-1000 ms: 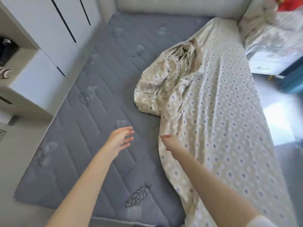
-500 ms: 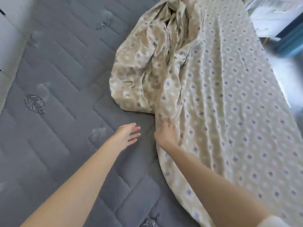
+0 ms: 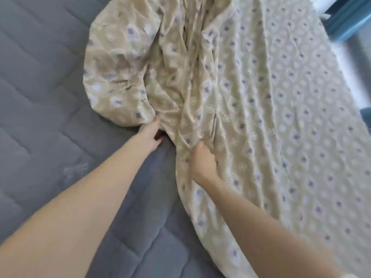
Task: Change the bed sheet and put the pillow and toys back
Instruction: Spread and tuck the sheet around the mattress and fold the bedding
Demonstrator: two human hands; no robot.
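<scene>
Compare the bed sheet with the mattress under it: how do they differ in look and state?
The bed sheet is beige with a purple-and-white print; the mattress is grey with quilted stitching. The bed sheet lies bunched, covering only the right side; the mattress lies flat, bare on the left. Both are fabric-surfaced.

The bed sheet point(image 3: 251, 109) is pale beige, printed all over with small dusty-purple diamonds set in whitish lozenges, with white ringed circles between them. Its bunched folds are a deeper tan and its flat spread is paler, almost cream. Left of the bed sheet, the mattress point(image 3: 50, 97) is slate grey with quilted zigzag stitching and one faint pale mark point(image 3: 76, 169), perhaps a leaf print. Beyond the bed sheet's upper right edge, a teal-blue object point(image 3: 345, 21) stands against whitish floor point(image 3: 349, 65).
</scene>
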